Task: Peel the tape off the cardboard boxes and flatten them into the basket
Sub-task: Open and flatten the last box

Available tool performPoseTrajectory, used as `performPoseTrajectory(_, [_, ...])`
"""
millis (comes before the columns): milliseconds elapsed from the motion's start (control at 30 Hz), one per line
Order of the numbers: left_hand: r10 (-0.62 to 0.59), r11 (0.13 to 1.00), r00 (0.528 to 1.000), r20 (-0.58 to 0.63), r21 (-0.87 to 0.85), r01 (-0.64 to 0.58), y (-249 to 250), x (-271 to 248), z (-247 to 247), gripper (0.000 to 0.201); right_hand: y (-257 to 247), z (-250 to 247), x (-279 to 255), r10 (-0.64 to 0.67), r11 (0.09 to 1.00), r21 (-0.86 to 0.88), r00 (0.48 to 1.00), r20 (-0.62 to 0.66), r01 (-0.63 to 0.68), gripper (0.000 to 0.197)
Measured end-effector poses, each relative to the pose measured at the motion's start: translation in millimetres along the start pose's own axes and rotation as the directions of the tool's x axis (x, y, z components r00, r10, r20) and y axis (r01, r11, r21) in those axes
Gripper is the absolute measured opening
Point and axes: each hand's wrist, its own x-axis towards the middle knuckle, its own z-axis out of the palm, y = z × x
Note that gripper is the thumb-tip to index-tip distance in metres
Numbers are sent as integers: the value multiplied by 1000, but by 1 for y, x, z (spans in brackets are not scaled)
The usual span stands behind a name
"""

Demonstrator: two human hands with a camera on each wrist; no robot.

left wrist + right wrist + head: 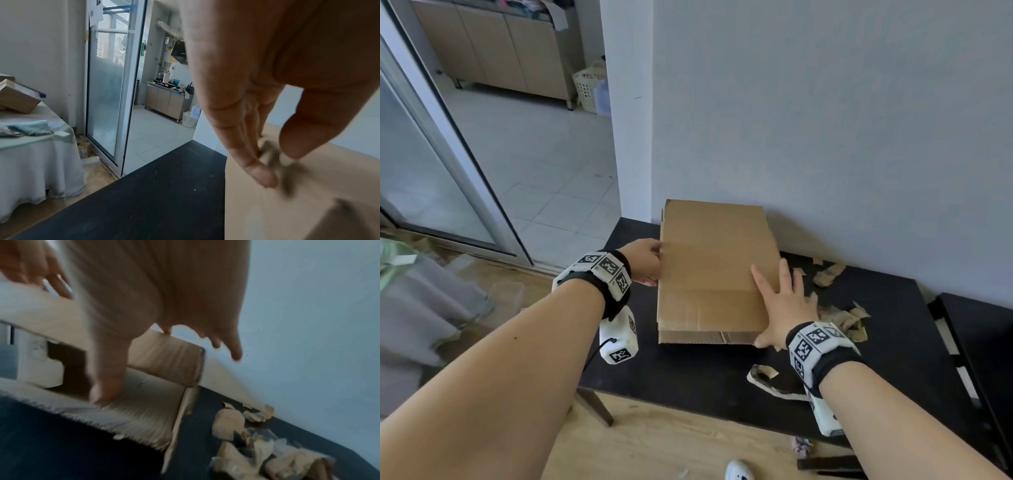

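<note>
Pressing on the box (714,270), the right hand (784,308) lies flat on the top panel near its right edge, fingers straight and spread, thumb hooked over the near corner beside the open end. The right wrist view, which is blurred, shows the thumb at the flap edge and the fingers extended above the cardboard.

At the box's opposite edge the left hand (643,262) grasps the cardboard, thumb on top and fingers curled down the side. The left wrist view shows the fingers (246,146) and thumb pinching at the top surface; what lies between them is too blurred to identify.

The box sits between both hands on the black table (688,373), far end toward the wall. Tape scraps (842,318) lie just right of the right hand, and one curled strip (767,380) lies beside its wrist.
</note>
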Motion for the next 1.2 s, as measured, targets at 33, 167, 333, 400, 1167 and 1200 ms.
performPoseTrajectory(33, [-1,1000,1000,4,-20,1,1,0,0,51,-1,4,0,-38,999,-26,994,-101,35,119])
performPoseTrajectory(167, [21,982,995,-100,-184,-39,-4,4,0,51,-8,-5,-2,-124,989,44,949,-290,142,70])
performPoseTrajectory(333, [110,953,958,-264,-246,-177,5,-2,-11,56,-22,-62,-7,32,935,327,883,-467,139,45])
performPoseTrajectory(400, [164,972,950,-268,-120,-201,12,-5,-9,86,-27,-78,-10,95,920,381,893,-440,90,41])
performPoseTrajectory(1167, [47,819,994,97,565,-94,6,-35,-37,73,14,-53,0,-8,892,452,999,-35,23,77])
performPoseTrajectory(1200, [19,807,995,99,586,-73,6,-35,-32,73,15,-48,1,-36,916,401,998,44,15,90])
